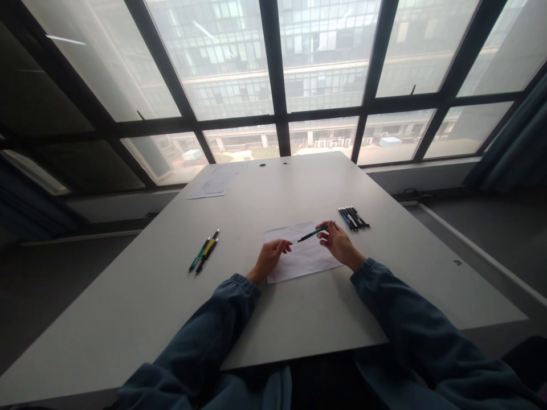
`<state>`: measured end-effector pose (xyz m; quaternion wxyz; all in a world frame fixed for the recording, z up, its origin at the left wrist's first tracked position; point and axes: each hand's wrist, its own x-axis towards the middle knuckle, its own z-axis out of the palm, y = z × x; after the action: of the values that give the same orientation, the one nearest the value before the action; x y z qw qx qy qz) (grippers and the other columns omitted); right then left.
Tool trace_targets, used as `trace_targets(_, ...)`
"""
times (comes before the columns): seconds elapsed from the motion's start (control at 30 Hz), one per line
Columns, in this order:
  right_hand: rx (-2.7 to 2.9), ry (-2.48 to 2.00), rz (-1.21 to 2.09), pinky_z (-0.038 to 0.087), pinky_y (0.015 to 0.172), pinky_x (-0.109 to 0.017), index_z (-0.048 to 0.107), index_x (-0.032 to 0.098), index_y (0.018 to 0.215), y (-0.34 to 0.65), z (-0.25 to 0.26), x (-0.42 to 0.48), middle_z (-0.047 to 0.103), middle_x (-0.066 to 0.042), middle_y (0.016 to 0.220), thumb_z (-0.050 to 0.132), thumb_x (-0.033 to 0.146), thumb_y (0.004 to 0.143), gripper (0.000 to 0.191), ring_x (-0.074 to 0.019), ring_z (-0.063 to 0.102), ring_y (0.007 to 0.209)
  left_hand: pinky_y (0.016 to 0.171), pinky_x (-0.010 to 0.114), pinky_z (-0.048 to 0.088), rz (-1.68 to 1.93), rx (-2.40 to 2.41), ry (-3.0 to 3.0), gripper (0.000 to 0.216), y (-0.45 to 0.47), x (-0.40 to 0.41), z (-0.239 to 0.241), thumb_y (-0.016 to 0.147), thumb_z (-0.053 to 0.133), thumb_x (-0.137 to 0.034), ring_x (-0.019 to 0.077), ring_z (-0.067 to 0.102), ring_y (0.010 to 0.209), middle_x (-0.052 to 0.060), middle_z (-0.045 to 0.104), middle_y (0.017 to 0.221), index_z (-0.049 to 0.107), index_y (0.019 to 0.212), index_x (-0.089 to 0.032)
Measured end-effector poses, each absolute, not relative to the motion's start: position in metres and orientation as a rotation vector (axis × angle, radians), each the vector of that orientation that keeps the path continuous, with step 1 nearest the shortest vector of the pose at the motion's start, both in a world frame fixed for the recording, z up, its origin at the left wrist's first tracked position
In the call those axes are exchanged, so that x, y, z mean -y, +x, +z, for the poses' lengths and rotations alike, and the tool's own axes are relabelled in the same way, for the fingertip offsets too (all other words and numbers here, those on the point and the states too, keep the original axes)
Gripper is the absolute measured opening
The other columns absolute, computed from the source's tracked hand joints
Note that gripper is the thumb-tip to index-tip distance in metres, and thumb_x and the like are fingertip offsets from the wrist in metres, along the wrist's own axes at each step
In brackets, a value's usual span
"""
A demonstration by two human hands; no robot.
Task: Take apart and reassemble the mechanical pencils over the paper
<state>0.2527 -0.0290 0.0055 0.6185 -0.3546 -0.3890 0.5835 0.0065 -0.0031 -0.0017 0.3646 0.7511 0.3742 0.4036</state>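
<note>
A green and black pen [313, 233] is held in my right hand [337, 242], its dark tip pointing left over a sheet of white paper [294, 267]. The thumb and fingers of that hand close on the pen's rear half. My left hand [271, 256] rests at the left edge of the paper, fingers loosely curled and slightly apart, with nothing visible in them. Its fingertips are close to the pen's tip, with a small gap between. Left of this hand lie a few pens [205, 250], green, yellow and black. On the right, beyond my right hand, is a row of several dark pens [354, 218].
The white table [149, 307] reaches to the large windows. Printed sheets [211, 183] lie at its far left. A small round dark object [262, 165] and another small dark item [285, 163] are near the far edge. A dark mark [457, 262] shows near the right edge.
</note>
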Motion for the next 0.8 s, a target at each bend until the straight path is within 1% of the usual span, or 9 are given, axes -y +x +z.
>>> trace_targets(0.07,0.841,-0.801,1.311,0.040,0.048,-0.024,0.051,0.026,0.094,0.256,0.005,0.027,0.070,-0.005,0.100,0.056,0.066,0.084,0.041,-0.0140,0.057,0.064,0.067,0.027,0.049,1.080,-0.994,1.915,0.049,0.006,0.003,-0.003,0.096,0.043,-0.052,0.0164,0.063,0.069,0.007,0.070,0.074,0.072,0.089,-0.013)
trace_targets(0.1,0.811,-0.795,1.301,0.040,0.047,-0.025,0.049,0.027,0.094,0.258,0.005,0.026,0.070,-0.005,0.098,0.055,0.066,0.085,0.041,-0.0142,0.057,0.061,0.069,0.028,0.049,1.097,-1.021,1.922,0.048,0.005,0.002,-0.003,0.096,0.043,-0.051,0.0167,0.064,0.070,0.006,0.070,0.074,0.072,0.087,-0.014)
trace_targets(0.17,0.743,-0.782,1.288,0.040,0.046,-0.026,0.047,0.027,0.093,0.261,0.004,0.024,0.071,-0.005,0.090,0.053,0.068,0.085,0.042,-0.0149,0.055,0.057,0.072,0.029,0.049,1.120,-1.093,1.958,0.043,0.004,0.001,-0.004,0.096,0.044,-0.046,0.0177,0.065,0.074,0.006,0.071,0.076,0.072,0.087,-0.015)
trace_targets(0.23,0.705,-0.764,1.290,0.042,0.048,-0.027,0.047,0.026,0.090,0.264,0.004,0.022,0.068,-0.004,0.082,0.050,0.071,0.085,0.045,-0.0152,0.054,0.056,0.076,0.031,0.049,1.121,-1.187,2.013,0.037,0.003,-0.001,-0.005,0.096,0.045,-0.041,0.0191,0.066,0.081,0.005,0.073,0.083,0.072,0.089,-0.017)
trace_targets(0.33,0.752,-0.750,1.300,0.042,0.047,-0.028,0.048,0.025,0.083,0.268,0.004,0.022,0.062,-0.003,0.077,0.037,0.078,0.085,0.054,-0.0143,0.050,0.053,0.084,0.034,0.049,1.094,-1.331,2.107,0.024,0.001,-0.006,-0.010,0.091,0.051,-0.029,0.0215,0.065,0.092,0.005,0.073,0.095,0.072,0.093,-0.019)
trace_targets(0.43,0.828,-0.798,1.283,0.040,0.046,-0.029,0.045,0.025,0.076,0.271,0.004,0.024,0.058,-0.003,0.075,0.025,0.081,0.084,0.061,-0.0145,0.046,0.051,0.094,0.038,0.047,1.063,-1.418,2.192,0.020,-0.002,-0.009,-0.014,0.085,0.053,-0.019,0.0228,0.063,0.098,0.005,0.071,0.100,0.072,0.091,-0.020)
trace_targets(0.53,0.865,-0.815,1.265,0.040,0.048,-0.029,0.043,0.025,0.074,0.273,0.006,0.026,0.056,-0.003,0.075,0.020,0.080,0.084,0.061,-0.0151,0.045,0.052,0.100,0.041,0.044,1.047,-1.510,2.267,0.018,-0.003,-0.010,-0.017,0.082,0.057,-0.019,0.0248,0.060,0.106,0.005,0.069,0.111,0.072,0.091,-0.022)
trace_targets(0.63,0.909,-0.850,1.216,0.041,0.051,-0.031,0.042,0.025,0.073,0.274,0.007,0.027,0.056,-0.005,0.077,0.020,0.076,0.086,0.057,-0.0166,0.046,0.056,0.102,0.045,0.042,0.966,-1.630,2.326,0.023,-0.005,-0.010,-0.020,0.080,0.062,-0.022,0.0283,0.057,0.113,0.007,0.064,0.123,0.070,0.101,-0.023)
trace_targets(0.8,0.884,-0.854,1.194,0.042,0.051,-0.031,0.042,0.024,0.072,0.274,0.009,0.029,0.056,-0.006,0.076,0.025,0.068,0.088,0.049,-0.0172,0.047,0.057,0.105,0.045,0.039,0.831,-1.608,2.389,0.029,-0.007,-0.011,-0.025,0.081,0.066,-0.028,0.0283,0.055,0.118,0.009,0.063,0.127,0.067,0.109,-0.024)
